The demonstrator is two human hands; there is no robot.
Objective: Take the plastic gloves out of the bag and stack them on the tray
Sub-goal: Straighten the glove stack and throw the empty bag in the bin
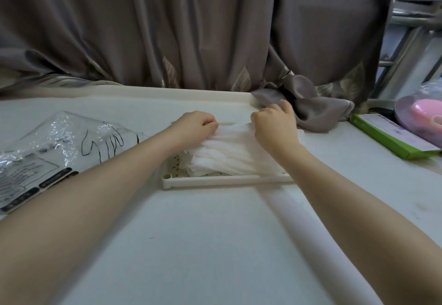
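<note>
A heap of thin white plastic gloves (229,154) lies on a small cream tray (227,180) in the middle of the table. My left hand (196,125) pinches the far left edge of the top glove with curled fingers. My right hand (275,123) grips the same glove's far right edge. The glove is stretched between them over the heap. The clear glove bag (47,146), printed with a hand outline and black labels, lies flat at the left of the table, apart from both hands.
A grey-brown curtain (215,29) hangs behind the table, and a fold of it (311,111) rests on the tabletop just right of my right hand. A green box (392,137) and a bagged plate with a pink item (423,115) sit at the right edge.
</note>
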